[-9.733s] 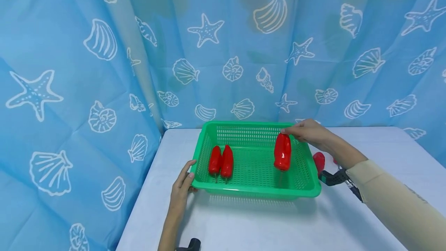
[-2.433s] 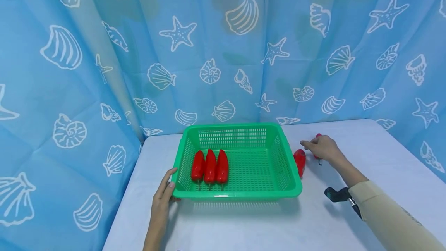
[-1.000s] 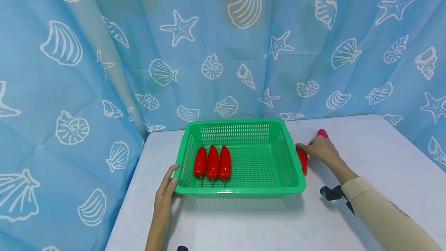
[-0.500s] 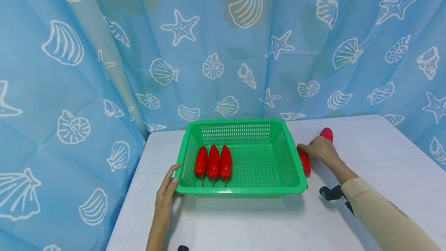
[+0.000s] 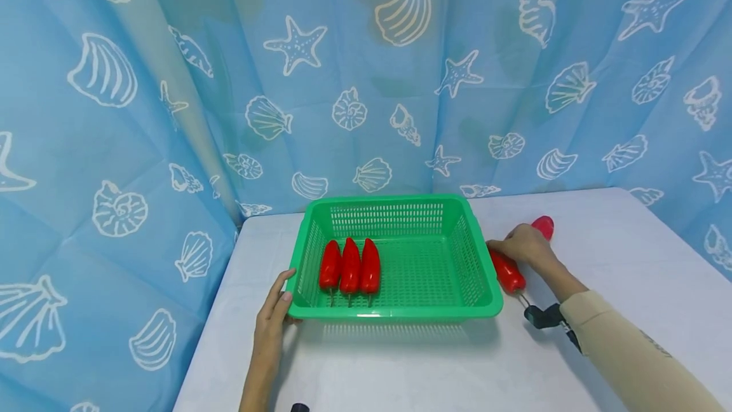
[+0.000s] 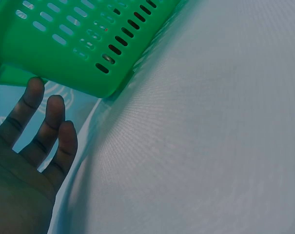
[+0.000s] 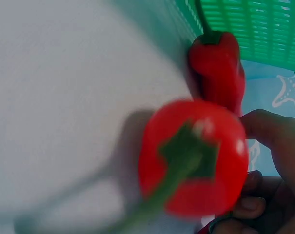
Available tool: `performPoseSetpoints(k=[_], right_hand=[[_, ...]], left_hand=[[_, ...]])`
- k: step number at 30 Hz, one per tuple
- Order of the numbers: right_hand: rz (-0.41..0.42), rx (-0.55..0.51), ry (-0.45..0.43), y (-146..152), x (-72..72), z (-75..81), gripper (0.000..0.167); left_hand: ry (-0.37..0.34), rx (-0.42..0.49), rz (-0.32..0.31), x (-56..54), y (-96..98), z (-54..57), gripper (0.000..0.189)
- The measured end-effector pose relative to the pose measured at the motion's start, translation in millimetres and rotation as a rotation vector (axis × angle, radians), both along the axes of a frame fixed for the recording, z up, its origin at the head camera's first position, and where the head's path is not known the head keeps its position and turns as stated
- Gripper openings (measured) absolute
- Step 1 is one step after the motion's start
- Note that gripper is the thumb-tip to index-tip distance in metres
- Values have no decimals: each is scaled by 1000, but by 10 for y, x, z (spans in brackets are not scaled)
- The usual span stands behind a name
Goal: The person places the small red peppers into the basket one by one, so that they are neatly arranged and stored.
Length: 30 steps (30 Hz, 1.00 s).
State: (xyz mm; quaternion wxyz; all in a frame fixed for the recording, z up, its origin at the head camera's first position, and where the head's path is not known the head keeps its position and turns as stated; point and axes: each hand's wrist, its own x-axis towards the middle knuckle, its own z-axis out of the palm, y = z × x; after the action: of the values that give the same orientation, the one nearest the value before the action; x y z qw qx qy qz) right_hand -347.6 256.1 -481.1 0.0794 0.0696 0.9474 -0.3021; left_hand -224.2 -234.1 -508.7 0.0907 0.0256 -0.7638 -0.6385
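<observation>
My right hand (image 5: 523, 247) is just right of the green basket (image 5: 394, 311), its thumb and curled fingers gripping a glossy red pepper (image 5: 508, 272). That pepper's green stem (image 7: 179, 168) points toward the right wrist camera. Behind it in the right wrist view, another red pepper (image 7: 218, 73) lies along the basket wall. Beyond the hand, one more red pepper (image 5: 544, 226) shows in part. My left hand (image 5: 271, 316) touches the basket's near left rim with thumb and forefinger; its other fingers (image 6: 54, 114) are extended, loosely bent, beside the rim.
Inside the basket, 3 red peppers (image 5: 350, 266) lie side by side at the left, stems toward me. A white cloth (image 5: 400, 367) covers the table. A blue shell-print curtain (image 5: 354, 81) hangs behind and to the left.
A third pepper has joined the two in the basket. My right hand has come back to the right of it and grips another pepper, whose stem end has swung rightward. My left hand stays at the rim.
</observation>
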Motion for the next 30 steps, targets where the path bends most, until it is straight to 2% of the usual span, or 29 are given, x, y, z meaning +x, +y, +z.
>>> performPoseSetpoints(k=[6, 13, 22, 30], right_hand=[[2, -30, 3, -45, 56, 18, 56], [-13, -24, 39, -15, 94, 132, 59], [31, -6, 33, 16, 117, 265, 67], [14, -24, 23, 42, 120, 332, 70]], left_hand=[[-14, -3, 0, 54, -25, 6, 40], [11, -3, -18, 0, 1, 15, 40], [16, 10, -21, -19, 5, 3, 40], [17, 16, -15, -26, -1, -5, 40]])
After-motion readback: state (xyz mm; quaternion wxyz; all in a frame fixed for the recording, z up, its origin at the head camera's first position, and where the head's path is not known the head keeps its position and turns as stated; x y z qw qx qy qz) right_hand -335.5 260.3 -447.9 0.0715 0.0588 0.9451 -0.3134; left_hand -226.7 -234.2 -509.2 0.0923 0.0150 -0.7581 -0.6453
